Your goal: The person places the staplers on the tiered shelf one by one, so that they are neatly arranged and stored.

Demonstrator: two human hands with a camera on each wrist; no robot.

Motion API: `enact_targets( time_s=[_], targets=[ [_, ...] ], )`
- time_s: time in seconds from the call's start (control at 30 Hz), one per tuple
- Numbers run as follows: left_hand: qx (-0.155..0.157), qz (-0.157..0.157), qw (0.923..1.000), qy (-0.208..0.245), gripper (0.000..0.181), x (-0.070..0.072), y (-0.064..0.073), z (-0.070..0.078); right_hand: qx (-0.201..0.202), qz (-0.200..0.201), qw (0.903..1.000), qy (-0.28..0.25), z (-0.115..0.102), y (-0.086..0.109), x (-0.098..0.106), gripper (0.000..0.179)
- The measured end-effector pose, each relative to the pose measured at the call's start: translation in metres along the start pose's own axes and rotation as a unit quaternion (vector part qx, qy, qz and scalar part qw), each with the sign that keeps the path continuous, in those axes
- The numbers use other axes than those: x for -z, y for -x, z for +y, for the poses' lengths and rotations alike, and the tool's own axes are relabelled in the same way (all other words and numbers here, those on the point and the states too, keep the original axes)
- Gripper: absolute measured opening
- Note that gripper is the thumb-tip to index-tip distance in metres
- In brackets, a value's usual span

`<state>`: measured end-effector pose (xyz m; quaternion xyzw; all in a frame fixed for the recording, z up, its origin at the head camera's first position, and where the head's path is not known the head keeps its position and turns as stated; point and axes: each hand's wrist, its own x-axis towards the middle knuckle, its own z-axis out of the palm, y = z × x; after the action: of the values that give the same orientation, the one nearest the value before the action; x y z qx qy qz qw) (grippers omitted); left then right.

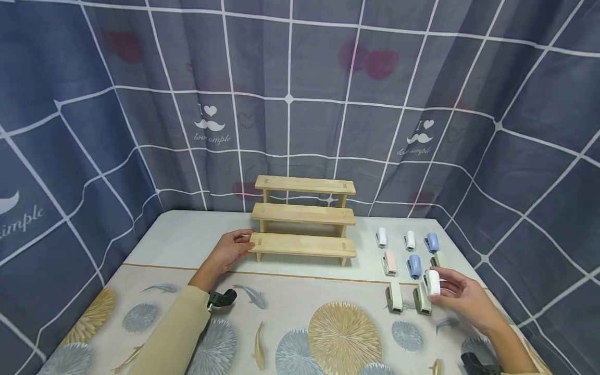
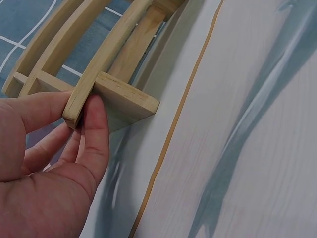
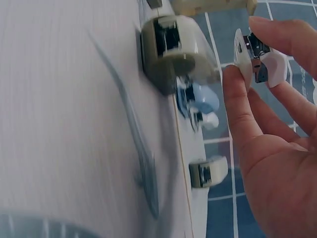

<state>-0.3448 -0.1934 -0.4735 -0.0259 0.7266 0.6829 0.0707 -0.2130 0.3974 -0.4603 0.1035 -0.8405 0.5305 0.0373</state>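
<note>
My left hand [image 1: 230, 251] pinches the left end of the lowest board on a three-step wooden display stand [image 1: 302, 245]. In the left wrist view, the thumb and fingertips lie on both faces of that board end [image 2: 74, 106]. Over at the right, my right hand [image 1: 461, 294] holds a small white hole punch [image 1: 432, 283] between thumb and fingers. The right wrist view shows its thin base plate, dark metal mechanism and white lever [image 3: 275, 67]. Two pale green punches [image 1: 395, 298] stand nearest the front, and the held one overlaps the right one [image 1: 422, 299] in the head view.
Behind these are a pink punch [image 1: 389, 262], blue punches [image 1: 414, 266] [image 1: 432, 242], white punches [image 1: 382, 237] [image 1: 410, 240] and a partly hidden pale green one [image 1: 438, 259]. A patterned cloth [image 1: 262, 323] covers the table front. Dark checked curtains [image 1: 309, 125] enclose the back and sides.
</note>
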Motion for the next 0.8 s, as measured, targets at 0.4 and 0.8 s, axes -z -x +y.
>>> enact_targets(
  time_s=[0.4, 0.8],
  targets=[
    [-0.004, -0.007, 1.0, -0.002, 0.054, 0.001, 0.001, 0.001, -0.007, -0.025, 0.9992, -0.031, -0.014, -0.011, -0.022, 0.074],
    [0.0, -0.015, 0.9999, -0.007, 0.055, 0.002, 0.001, 0.003, -0.004, -0.055, 0.9956, -0.075, -0.024, -0.024, -0.05, 0.073]
  ],
)
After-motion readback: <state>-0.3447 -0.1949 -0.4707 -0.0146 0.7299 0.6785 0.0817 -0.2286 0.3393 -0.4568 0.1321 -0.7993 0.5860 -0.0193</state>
